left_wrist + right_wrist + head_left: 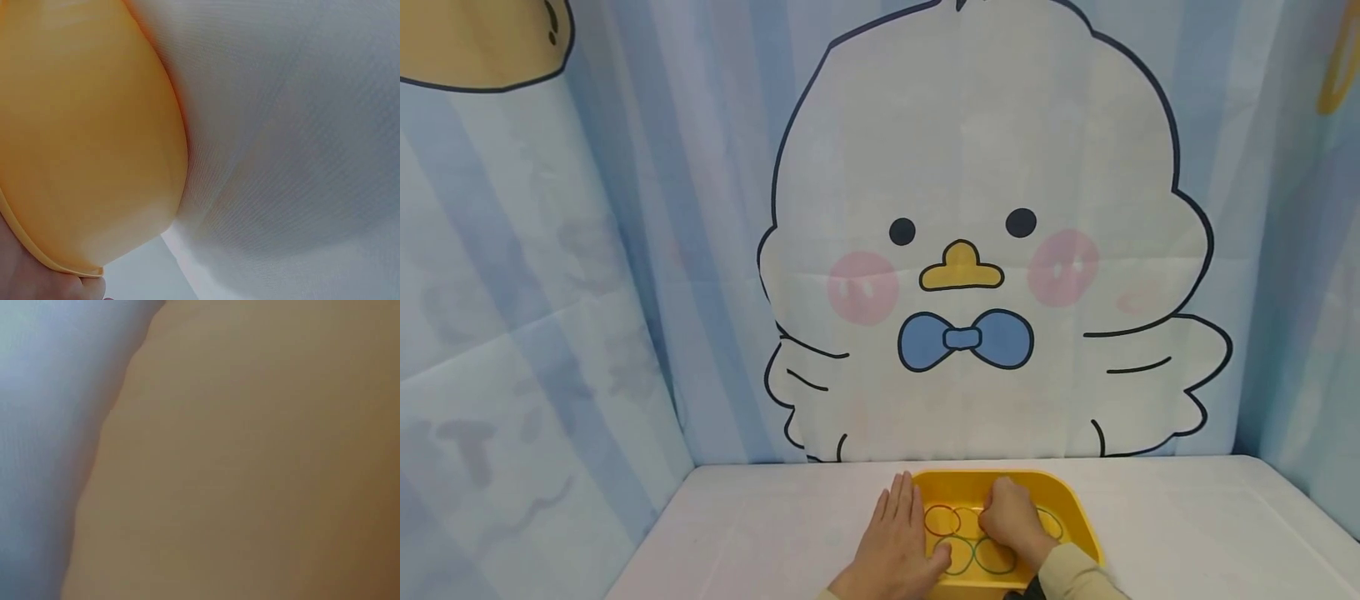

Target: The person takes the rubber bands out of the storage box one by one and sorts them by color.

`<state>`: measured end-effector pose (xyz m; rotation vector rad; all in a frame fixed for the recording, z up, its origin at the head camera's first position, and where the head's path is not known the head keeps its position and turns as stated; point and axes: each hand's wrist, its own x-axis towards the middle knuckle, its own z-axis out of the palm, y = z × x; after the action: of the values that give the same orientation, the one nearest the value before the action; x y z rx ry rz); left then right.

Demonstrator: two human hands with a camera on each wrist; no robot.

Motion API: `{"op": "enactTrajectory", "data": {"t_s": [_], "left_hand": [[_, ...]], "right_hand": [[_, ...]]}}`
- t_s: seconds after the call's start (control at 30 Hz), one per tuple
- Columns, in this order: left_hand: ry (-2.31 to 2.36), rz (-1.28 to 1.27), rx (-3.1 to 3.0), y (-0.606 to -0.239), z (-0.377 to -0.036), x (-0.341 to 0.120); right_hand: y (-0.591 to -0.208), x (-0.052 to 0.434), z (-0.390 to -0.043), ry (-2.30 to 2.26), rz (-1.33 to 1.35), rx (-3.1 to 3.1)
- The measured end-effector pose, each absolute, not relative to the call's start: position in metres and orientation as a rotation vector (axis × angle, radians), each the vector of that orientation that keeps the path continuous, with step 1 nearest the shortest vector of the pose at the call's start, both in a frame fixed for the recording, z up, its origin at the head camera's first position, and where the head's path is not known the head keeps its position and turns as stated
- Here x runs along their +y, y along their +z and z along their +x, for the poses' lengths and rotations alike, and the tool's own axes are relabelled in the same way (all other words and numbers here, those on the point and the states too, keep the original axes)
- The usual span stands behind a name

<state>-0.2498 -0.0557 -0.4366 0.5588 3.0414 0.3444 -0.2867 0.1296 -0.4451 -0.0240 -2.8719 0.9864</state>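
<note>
A yellow tray sits on the white table at the near edge of the head view. Several thin rubber bands lie on its floor, among them a red one and a green one. My left hand lies flat with straight fingers over the tray's left rim. My right hand is inside the tray, knuckles up, fingers curled down onto the bands; whatever is under them is hidden. The left wrist view shows the tray's outer wall very close. The right wrist view is a blur of yellow tray.
A white cloth-covered table runs to both sides of the tray. A blue striped curtain with a large cartoon chick hangs right behind it and wraps round the left and right sides.
</note>
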Motion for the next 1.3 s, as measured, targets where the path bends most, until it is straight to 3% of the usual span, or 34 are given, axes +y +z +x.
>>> {"op": "enactTrajectory", "data": {"t_s": [0.33, 1.3], "left_hand": [[0.328, 0.561, 3.048, -0.436, -0.250, -0.056], [0.347, 0.534, 3.027, -0.433, -0.247, -0.055]], "right_hand": [[-0.444, 0.126, -0.285, 0.967, -0.018, -2.889], [-0.439, 0.149, -0.287, 1.712, -0.160, -2.758]]}}
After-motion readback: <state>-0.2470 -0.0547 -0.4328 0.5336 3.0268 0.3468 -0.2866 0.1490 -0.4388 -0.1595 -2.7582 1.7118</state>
